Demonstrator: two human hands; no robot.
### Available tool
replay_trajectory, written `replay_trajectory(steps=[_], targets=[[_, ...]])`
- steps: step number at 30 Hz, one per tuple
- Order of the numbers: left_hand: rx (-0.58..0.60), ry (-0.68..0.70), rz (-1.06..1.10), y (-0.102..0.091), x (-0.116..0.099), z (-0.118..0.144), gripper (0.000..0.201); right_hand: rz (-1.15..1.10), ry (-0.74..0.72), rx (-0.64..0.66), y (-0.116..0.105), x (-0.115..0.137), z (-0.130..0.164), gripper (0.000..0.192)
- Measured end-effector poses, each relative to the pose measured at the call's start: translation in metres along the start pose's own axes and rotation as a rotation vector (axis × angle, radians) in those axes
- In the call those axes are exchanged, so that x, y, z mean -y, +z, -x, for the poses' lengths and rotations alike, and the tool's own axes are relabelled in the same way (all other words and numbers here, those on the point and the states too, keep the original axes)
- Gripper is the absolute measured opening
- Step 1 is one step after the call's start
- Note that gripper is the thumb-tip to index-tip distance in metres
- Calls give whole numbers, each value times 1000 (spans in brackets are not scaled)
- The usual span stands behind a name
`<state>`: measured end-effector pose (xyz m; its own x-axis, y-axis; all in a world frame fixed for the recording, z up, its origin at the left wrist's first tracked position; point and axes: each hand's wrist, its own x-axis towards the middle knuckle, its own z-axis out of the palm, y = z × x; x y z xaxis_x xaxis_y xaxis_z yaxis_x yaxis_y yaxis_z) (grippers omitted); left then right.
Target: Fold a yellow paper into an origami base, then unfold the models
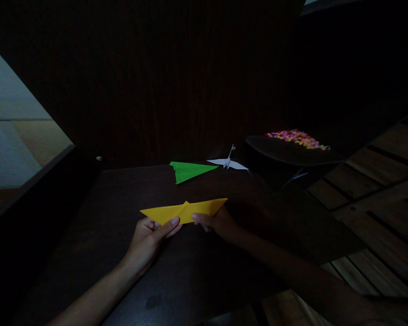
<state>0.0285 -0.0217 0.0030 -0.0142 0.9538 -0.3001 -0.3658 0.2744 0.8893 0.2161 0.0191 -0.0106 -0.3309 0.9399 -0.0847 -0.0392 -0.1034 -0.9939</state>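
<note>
Holding a folded yellow paper (184, 212) just above the dark surface (129, 253), the left hand (149, 237) pinches its lower edge left of the middle, thumb on top, while the right hand (217, 222) pinches the edge just beside it. The paper already has a long, pointed, wing-like shape with a small peak at the centre, so several folds look done; how many are left is hard to judge. Farther back lie a green paper plane (190, 170) and a white paper crane (228, 163), both seemingly finished. Dim light hides the creases and most fingertips.
</note>
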Motion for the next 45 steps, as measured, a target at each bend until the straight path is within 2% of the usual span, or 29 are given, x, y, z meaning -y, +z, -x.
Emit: replay_trajectory(steps=[9, 12, 20, 34, 40, 45], targets=[[71, 13, 13, -1, 2, 1, 27, -28, 1, 70, -2, -3, 0, 25], [68, 35, -4, 1, 0, 3, 29, -22, 0, 113, -2, -4, 1, 26], [50, 76, -12, 4, 1, 3, 20, -47, -28, 111, -1, -4, 1, 28], [85, 121, -214, 1, 1, 2, 23, -16, -4, 16, 0, -4, 1, 34], [103, 150, -310, 2, 1, 3, 27, -88, 20, -68, 1, -7, 0, 30], [127, 177, -372, 3, -1, 5, 31, -157, 0, -52, 1, -9, 1, 28]])
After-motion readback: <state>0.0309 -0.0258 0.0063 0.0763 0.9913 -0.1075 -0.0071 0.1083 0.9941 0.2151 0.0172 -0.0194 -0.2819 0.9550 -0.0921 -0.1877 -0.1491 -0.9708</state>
